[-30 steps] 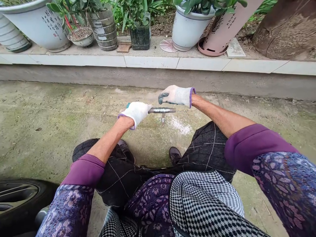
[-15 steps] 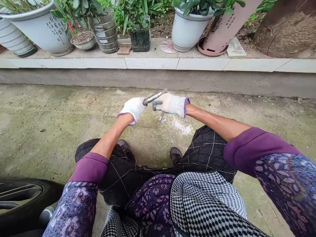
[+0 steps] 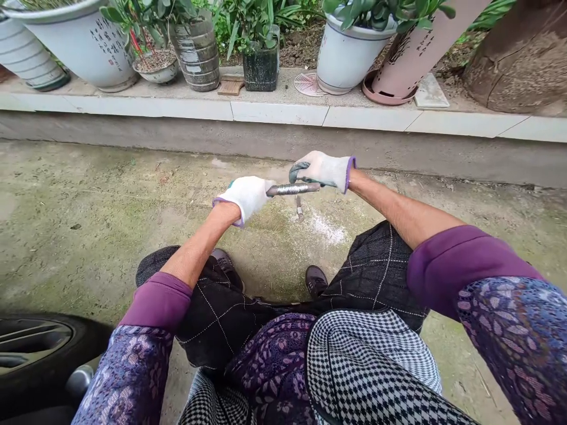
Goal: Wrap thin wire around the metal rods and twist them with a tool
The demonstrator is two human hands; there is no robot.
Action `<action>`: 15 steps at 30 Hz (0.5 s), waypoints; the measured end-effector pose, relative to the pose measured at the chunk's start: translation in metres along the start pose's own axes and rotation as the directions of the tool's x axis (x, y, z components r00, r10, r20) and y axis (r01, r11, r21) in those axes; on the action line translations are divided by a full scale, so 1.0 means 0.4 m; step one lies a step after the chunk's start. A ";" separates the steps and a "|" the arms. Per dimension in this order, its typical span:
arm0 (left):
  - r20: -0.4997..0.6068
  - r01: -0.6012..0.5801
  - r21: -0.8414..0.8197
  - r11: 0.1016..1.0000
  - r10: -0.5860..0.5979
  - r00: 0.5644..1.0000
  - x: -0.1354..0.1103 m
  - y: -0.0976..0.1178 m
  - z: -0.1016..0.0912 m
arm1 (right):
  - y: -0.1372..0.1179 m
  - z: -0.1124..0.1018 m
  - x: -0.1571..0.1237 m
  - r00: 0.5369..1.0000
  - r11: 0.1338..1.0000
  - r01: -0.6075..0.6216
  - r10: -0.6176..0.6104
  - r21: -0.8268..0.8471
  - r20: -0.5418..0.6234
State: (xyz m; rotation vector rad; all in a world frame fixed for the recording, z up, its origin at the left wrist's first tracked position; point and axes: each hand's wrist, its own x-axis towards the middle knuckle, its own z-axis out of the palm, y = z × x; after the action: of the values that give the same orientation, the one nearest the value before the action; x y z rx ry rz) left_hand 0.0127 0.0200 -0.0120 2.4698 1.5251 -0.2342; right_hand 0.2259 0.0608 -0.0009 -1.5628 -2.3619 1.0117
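My left hand (image 3: 245,196), in a white glove with a purple cuff, is closed round the handle of a ribbed grey metal rod (image 3: 292,189). The rod lies level and points right. My right hand (image 3: 322,169), gloved the same way, is curled just above the rod's far end. It pinches a small thin metal piece (image 3: 300,208) that hangs down behind the rod. Both hands are held out over the concrete ground, above my knees. A patch of white powder (image 3: 328,227) lies on the ground below them.
A raised tiled ledge (image 3: 274,112) runs across the back, with white plant pots (image 3: 80,41) (image 3: 343,56) and a dark pot (image 3: 261,68) on it. A black tyre (image 3: 31,348) sits at the lower left. My shoes (image 3: 315,278) rest on the mossy concrete.
The rod swung up to a tilt half a second ago and is level again now. My right hand dipped beneath it, then rose back above its far end.
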 end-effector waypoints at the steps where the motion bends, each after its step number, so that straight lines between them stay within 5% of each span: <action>1: -0.036 -0.002 -0.076 0.997 0.000 0.999 -0.006 0.000 -0.007 | 0.000 -0.003 -0.005 1.000 0.998 -0.006 0.005 0.069 0.011; 4: -0.138 0.008 -0.323 0.946 -0.056 0.989 -0.014 -0.002 -0.017 | -0.014 0.000 -0.019 0.997 0.984 -0.037 0.025 0.172 0.071; 7: -0.192 0.077 -0.409 0.909 -0.169 0.967 -0.001 -0.011 -0.012 | -0.035 0.025 -0.026 0.994 0.996 0.023 -0.032 0.090 0.102; 15: -0.086 0.204 -0.012 0.979 -0.205 0.975 0.020 -0.014 0.018 | -0.056 0.075 -0.043 0.996 0.997 0.077 -0.078 0.032 0.041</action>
State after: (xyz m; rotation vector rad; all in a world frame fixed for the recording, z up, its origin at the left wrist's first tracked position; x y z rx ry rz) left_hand 0.0112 0.0272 -0.0214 2.3480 1.8163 -0.1600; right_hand 0.2029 0.0269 -0.0065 -1.4414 -2.4023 1.0687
